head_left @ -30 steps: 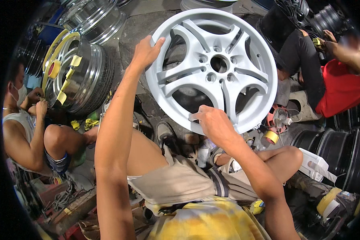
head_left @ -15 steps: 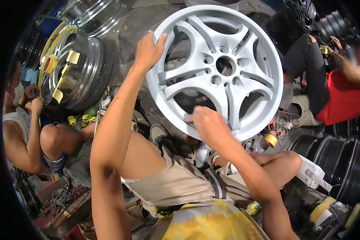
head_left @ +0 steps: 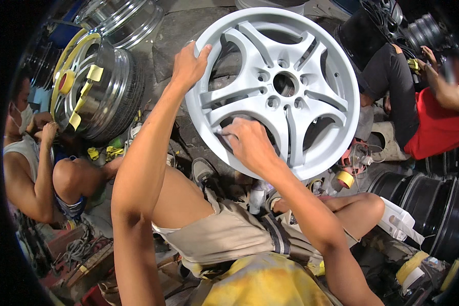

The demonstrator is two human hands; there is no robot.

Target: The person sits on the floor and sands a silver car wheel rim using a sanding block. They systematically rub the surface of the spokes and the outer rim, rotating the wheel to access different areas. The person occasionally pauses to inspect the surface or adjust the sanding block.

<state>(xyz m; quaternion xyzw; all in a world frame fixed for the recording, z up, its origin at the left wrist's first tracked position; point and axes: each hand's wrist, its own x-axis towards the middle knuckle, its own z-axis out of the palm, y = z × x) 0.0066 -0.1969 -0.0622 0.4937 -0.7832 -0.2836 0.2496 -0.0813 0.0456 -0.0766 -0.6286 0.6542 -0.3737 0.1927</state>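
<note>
A pale grey car wheel rim (head_left: 284, 153) with paired spokes stands tilted in front of me, its face toward me. My left hand (head_left: 189, 65) is closed over its outer edge at the upper left, the thumb lying on the face side. Lower down, at the lower left of the rim, my right hand (head_left: 249, 145) is bent with its fingertips pressed together against the inner side of the outer lip. What those fingers pinch, if anything, is too small and hidden to name.
At left, a person (head_left: 28, 168) sits beside a chrome wheel with a tyre (head_left: 112, 97) and yellow masking tape. Another person in a red top (head_left: 438, 122) sits at right. Dark wheel barrels (head_left: 418, 204), a yellow tape roll (head_left: 345, 178) and a red power tool (head_left: 356, 155) lie at right.
My right hand has slid left and a little up along the rim's lower lip. My left hand keeps its hold, and the rim has barely shifted.
</note>
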